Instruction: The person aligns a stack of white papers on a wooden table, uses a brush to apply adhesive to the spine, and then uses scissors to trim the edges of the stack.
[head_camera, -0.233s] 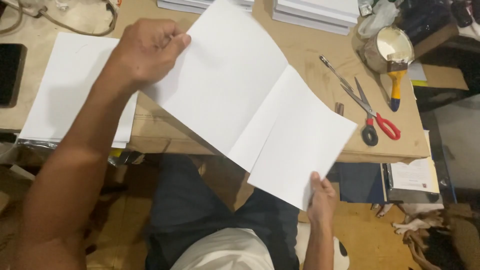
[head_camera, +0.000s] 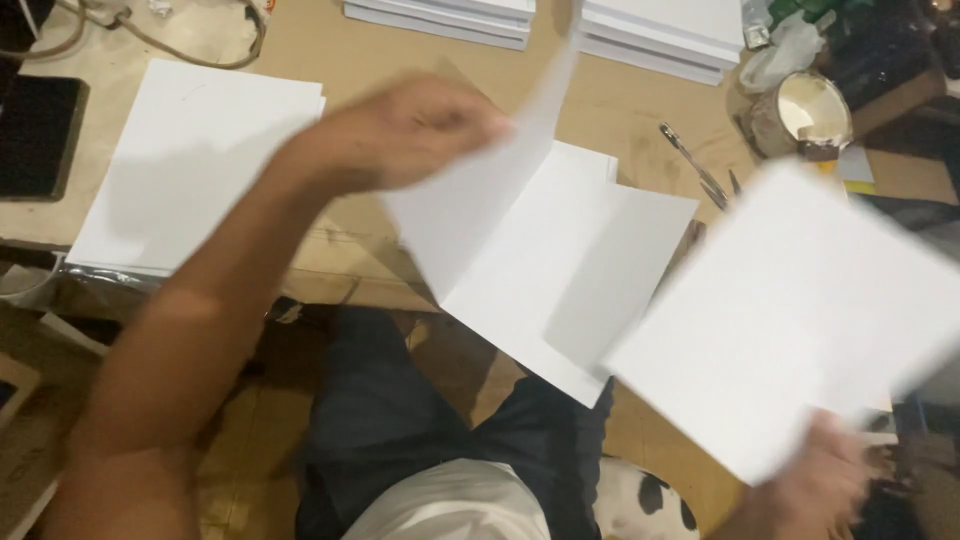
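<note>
The left hand (head_camera: 420, 130), blurred, pinches the top edge of a folded white sheet (head_camera: 540, 270) over the near edge of the bench (head_camera: 620, 110). The right hand (head_camera: 815, 470) grips the lower corner of a second white sheet (head_camera: 800, 310), held out to the right. A paper stack (head_camera: 190, 170) lies at the left, more stacks (head_camera: 660, 30) at the far edge, and a glue pot (head_camera: 810, 110) with scissors (head_camera: 695, 170) beside it at the right

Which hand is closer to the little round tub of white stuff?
Right. The right hand is below the round tub, holding a white sheet; the left hand is across the table, pinching folded paper.
</note>
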